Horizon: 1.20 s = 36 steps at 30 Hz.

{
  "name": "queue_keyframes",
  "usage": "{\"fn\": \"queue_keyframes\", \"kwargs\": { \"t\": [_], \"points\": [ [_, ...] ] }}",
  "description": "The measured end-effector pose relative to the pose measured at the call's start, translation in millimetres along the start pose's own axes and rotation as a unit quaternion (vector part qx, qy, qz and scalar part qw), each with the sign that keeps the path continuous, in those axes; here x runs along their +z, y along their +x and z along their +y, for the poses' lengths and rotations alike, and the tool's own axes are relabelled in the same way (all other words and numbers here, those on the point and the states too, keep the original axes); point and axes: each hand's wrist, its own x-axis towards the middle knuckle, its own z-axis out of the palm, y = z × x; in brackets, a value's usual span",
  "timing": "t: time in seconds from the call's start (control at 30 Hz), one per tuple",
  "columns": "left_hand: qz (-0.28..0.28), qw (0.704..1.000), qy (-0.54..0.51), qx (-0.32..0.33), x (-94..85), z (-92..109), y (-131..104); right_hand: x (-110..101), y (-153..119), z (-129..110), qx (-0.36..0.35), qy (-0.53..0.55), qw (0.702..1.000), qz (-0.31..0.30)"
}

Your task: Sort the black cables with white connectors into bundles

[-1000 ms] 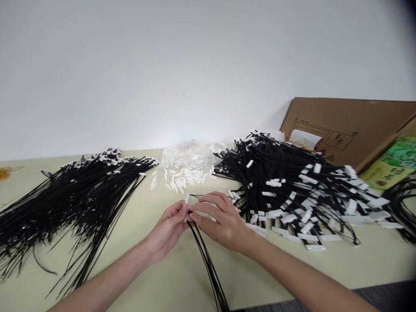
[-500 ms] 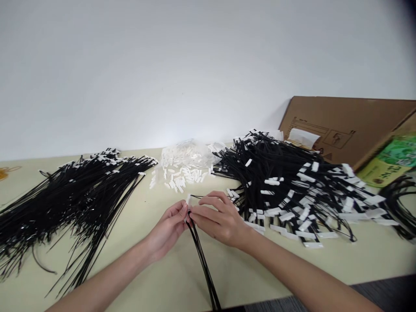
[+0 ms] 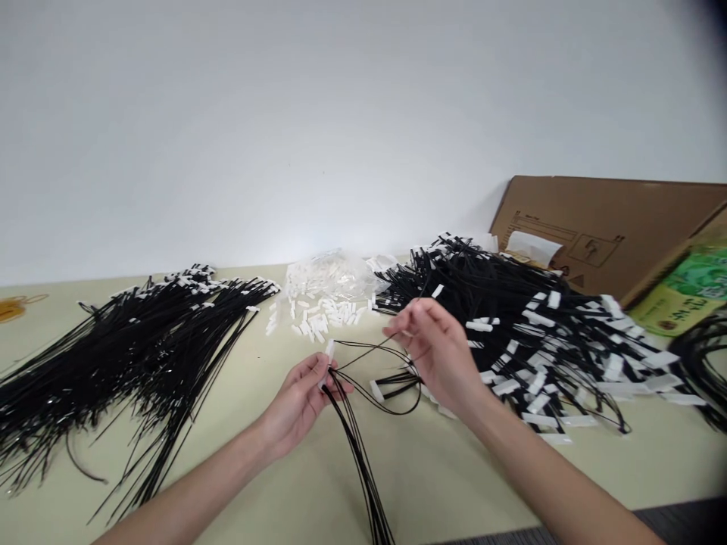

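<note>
Between the thumb and fingers of my left hand (image 3: 304,397) is a white connector (image 3: 330,350), from which several thin black wires (image 3: 355,439) run down toward the table's front edge. My right hand (image 3: 429,341) is raised to the right, its fingertips pinched on a thin black wire (image 3: 372,350) that stretches across from the connector. Other wires loop between the two hands. Below my right hand, another white connector (image 3: 376,390) with black wires lies on the table.
Black wires with white ends are heaped at left (image 3: 113,341) and right (image 3: 471,280). Loose white connectors (image 3: 318,318) lie before a clear plastic bag (image 3: 335,269). Behind the right heap stand a cardboard box (image 3: 602,227) and a green packet (image 3: 693,288).
My right hand has moved up and right, away from my left hand, drawing a wire out. Loops of wire now show between the hands. My left hand has barely moved.
</note>
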Motion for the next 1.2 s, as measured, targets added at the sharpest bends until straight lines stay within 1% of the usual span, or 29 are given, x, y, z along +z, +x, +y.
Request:
{"fn": "queue_keyframes", "kwargs": {
  "t": [0.1,0.17,0.23,0.3,0.33,0.37,0.43,0.5,0.53,0.57,0.6,0.7,0.8,0.87,1.03,1.2],
  "points": [
    [-0.005,1.000,0.000,0.001,0.8,1.3,-0.5,-16.1,14.7,-14.8,-0.001,0.055,0.994,0.090],
    [-0.013,1.000,-0.001,0.003,1.0,2.3,-1.1,-23.8,20.6,-22.2,-0.028,0.043,0.989,0.140],
    [-0.020,1.000,-0.004,0.002,0.4,3.1,-1.5,-26.8,21.5,-26.7,-0.072,-0.014,0.980,0.182],
    [-0.024,1.000,-0.006,-0.002,-1.0,3.3,-1.2,-24.8,17.8,-28.5,-0.128,-0.121,0.963,0.204],
    [-0.024,1.000,-0.007,-0.004,-1.8,3.1,-0.8,-22.4,14.6,-28.5,-0.158,-0.194,0.947,0.200],
    [-0.024,1.000,-0.008,-0.006,-2.7,2.8,-0.3,-19.2,10.9,-28.0,-0.191,-0.271,0.926,0.184],
    [-0.025,1.000,-0.013,-0.005,-4.0,2.2,1.1,-11.4,3.3,-25.2,-0.259,-0.409,0.866,0.125],
    [-0.029,0.999,-0.016,-0.003,-4.4,2.0,2.2,-3.0,-3.5,-19.6,-0.319,-0.487,0.811,0.057],
    [-0.031,0.999,-0.018,-0.002,-4.3,2.0,2.6,0.7,-6.3,-15.7,-0.341,-0.504,0.793,0.031],
    [-0.033,0.999,-0.018,-0.004,-4.1,2.0,2.7,3.9,-8.8,-11.2,-0.351,-0.515,0.782,0.009],
    [-0.035,0.999,-0.019,-0.008,-3.9,1.9,2.5,6.4,-11.0,-6.4,-0.355,-0.522,0.776,-0.007],
    [-0.048,0.998,-0.012,-0.027,-3.0,1.1,0.8,9.6,-16.3,7.5,-0.347,-0.533,0.770,-0.043],
    [-0.070,0.997,-0.001,-0.037,-1.9,0.0,-2.0,8.9,-19.3,14.8,-0.356,-0.535,0.764,-0.066],
    [-0.077,0.996,0.001,-0.038,-0.9,0.4,-3.6,8.5,-19.9,15.2,-0.366,-0.531,0.761,-0.066],
    [-0.084,0.996,-0.002,-0.040,1.2,4.4,-5.0,9.7,-19.3,11.4,-0.375,-0.528,0.761,-0.041],
    [-0.092,0.995,-0.005,-0.031,0.6,6.1,-4.3,10.1,-18.6,13.8,-0.390,-0.525,0.755,-0.043]
  ]
}}
